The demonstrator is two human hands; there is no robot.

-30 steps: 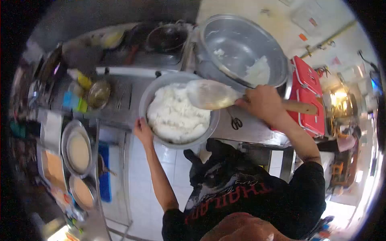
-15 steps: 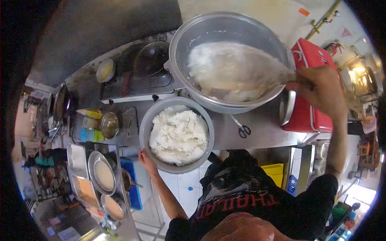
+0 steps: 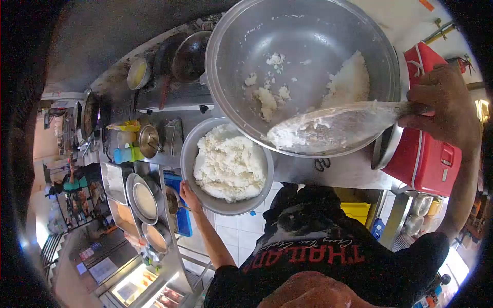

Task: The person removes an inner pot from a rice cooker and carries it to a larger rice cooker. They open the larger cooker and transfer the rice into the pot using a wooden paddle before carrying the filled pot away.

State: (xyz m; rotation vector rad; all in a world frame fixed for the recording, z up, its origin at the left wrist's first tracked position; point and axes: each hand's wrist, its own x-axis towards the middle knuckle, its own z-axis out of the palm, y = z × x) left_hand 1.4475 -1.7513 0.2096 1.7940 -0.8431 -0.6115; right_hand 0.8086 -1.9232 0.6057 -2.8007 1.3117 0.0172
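Observation:
A big metal pot [image 3: 308,31] holds some white rice [image 3: 351,79] at its right side and scattered clumps at its left. My right hand [image 3: 436,105] grips the handle of a large, flat paddle [image 3: 334,127], whose blade is coated in rice and lies over the pot's near side. Below the pot on the left, a smaller grey bowl [image 3: 269,177] is heaped with white rice [image 3: 229,163]. My left hand [image 3: 190,196] holds this bowl by its lower left rim, fingers closed on it.
A red cooler [image 3: 429,159] stands right of the pot. Scissors [image 3: 322,164] lie on the steel counter. At the left are a dark wok [image 3: 191,56], a small metal bowl [image 3: 149,141] and trays with pans [image 3: 145,200]. A person [image 3: 77,180] is in the far left background.
The paddle has swept toward the pot's near rim, and the large mass of rice seen in the pot before is mostly gone. The view has shifted; my left hand stays on the bowl.

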